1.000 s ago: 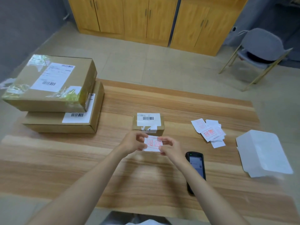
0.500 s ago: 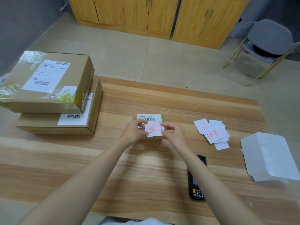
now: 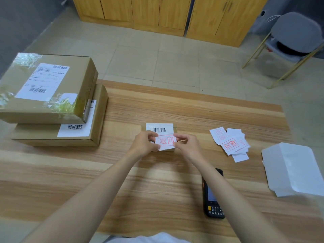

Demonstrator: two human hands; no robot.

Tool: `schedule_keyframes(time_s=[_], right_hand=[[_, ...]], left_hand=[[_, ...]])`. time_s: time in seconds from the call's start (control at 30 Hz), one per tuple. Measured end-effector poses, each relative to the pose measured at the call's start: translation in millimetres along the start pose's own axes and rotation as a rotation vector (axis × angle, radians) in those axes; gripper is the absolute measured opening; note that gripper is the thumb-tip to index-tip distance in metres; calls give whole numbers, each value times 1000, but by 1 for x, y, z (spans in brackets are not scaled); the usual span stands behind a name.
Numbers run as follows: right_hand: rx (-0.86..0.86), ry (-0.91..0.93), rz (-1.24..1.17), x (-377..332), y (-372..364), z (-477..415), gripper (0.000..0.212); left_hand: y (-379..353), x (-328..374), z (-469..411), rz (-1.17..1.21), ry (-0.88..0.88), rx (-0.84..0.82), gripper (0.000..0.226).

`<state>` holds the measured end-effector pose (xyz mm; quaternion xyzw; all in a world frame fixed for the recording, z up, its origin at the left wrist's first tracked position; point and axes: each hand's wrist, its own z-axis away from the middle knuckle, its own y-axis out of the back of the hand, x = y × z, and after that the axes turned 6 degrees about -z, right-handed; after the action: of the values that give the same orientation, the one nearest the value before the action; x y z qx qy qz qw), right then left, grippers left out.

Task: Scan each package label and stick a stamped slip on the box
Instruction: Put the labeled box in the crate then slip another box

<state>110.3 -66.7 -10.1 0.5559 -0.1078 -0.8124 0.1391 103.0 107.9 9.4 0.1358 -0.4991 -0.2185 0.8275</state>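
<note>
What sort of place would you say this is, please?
Probably a small parcel-handling office or mailroom: labelled cardboard boxes stacked on a wooden table, a handheld scanner near a pile of red-stamped slips, and wooden cabinets behind.

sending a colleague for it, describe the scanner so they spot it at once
On the wooden table, look near the front edge, right of the middle. The scanner lies flat there, partly under the right forearm. It is the only black thing there, with a keypad at its near end; its neighbours are white paper.
</note>
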Motion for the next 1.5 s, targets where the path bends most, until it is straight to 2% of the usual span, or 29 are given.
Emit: schedule_keyframes(time_s=[0.6, 0.77, 0.9, 1.0, 1.2, 1.37, 1.5], right_hand=[[-7, 37, 142, -1, 1, 5, 38], [-9, 112, 284, -3, -1, 6, 40], [-8, 119, 327, 0, -1, 7, 42], [-13, 136, 379, 1, -2, 7, 43], [-6, 306, 752, -3, -8, 8, 44], [1, 456, 892, -4, -19, 9, 38], [43, 470, 925, 3, -13, 7, 43]], left_hand=[[-11, 4, -5, -215, 45, 46, 41], [-15, 6, -3, -488, -51, 59, 41], [-14, 3, -4, -570, -85, 55, 42], [-16, -2, -2, -709, -157, 138, 44], [-17, -4, -4, -1054, -374, 191, 43], [-19, -6, -3, -1165, -444, 223, 38], [-17, -9, -4, -1159, -461, 236, 33]])
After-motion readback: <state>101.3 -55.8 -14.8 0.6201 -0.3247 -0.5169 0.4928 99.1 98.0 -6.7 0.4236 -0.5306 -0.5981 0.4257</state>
